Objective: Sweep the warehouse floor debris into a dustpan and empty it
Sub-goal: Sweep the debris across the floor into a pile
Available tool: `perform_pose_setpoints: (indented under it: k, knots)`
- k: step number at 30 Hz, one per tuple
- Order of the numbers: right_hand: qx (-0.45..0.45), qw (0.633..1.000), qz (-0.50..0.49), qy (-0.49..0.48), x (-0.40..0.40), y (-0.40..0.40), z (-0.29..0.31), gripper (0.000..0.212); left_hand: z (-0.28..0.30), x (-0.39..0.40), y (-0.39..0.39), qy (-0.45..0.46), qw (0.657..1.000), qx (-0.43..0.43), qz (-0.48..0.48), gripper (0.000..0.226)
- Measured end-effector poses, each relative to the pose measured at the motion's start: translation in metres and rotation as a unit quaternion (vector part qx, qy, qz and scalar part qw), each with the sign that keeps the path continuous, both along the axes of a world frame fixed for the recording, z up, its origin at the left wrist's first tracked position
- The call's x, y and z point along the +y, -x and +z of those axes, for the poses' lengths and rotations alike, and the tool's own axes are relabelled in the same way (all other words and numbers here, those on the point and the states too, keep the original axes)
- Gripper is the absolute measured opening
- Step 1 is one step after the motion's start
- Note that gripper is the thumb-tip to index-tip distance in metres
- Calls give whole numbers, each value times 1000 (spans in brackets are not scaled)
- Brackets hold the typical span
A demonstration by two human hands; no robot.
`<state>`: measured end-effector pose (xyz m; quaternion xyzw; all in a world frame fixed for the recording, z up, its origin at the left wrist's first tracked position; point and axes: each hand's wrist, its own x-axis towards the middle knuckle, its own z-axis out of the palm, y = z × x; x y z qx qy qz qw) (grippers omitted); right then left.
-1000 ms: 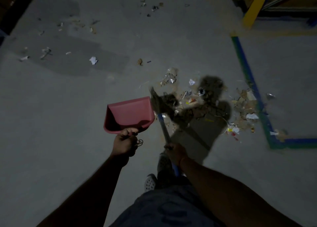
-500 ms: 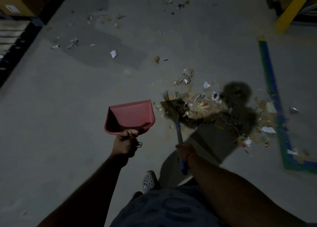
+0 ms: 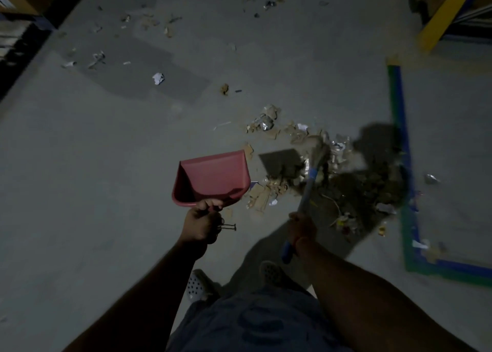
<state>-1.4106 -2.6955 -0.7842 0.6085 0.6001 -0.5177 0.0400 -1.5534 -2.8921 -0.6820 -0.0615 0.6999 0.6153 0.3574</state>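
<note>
My left hand (image 3: pixel 201 222) grips the handle of a pink dustpan (image 3: pixel 213 177), held above the grey floor with its mouth facing away from me. My right hand (image 3: pixel 302 225) grips the blue handle of a small broom (image 3: pixel 310 177). The blurred bristle head sits in a debris pile (image 3: pixel 300 160) of cardboard scraps, paper and foil, to the right of the dustpan. More scraps (image 3: pixel 262 196) lie right beside the pan's right edge. My shadow covers the right part of the pile.
Scattered litter (image 3: pixel 158 78) lies farther off at upper left and top centre. Green and blue floor tape (image 3: pixel 399 128) marks a corner at right. A yellow post (image 3: pixel 442 19) stands upper right. Dark shelving (image 3: pixel 18 32) lines the left edge. My feet (image 3: pixel 198 285) are below.
The broom head has swung right, from beside the dustpan's right edge into the middle of the pile. The dustpan has stayed in my left hand, and the view has shifted.
</note>
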Motion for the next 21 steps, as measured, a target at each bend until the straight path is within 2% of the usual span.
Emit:
perform_pose_setpoints:
  k: [9, 17, 21]
  knots:
    - [77, 997, 16, -7, -2, -43, -1, 27, -8, -8, -31, 27, 1000, -9, 13, 24]
    - [94, 985, 143, 6, -28, -61, 6, 31, -8, -36, -62, 17, 999, -12, 29, 27]
    - [68, 975, 208, 26, -64, -88, 2, 30, -7, -62, -80, 5, 999, -14, 41, 27]
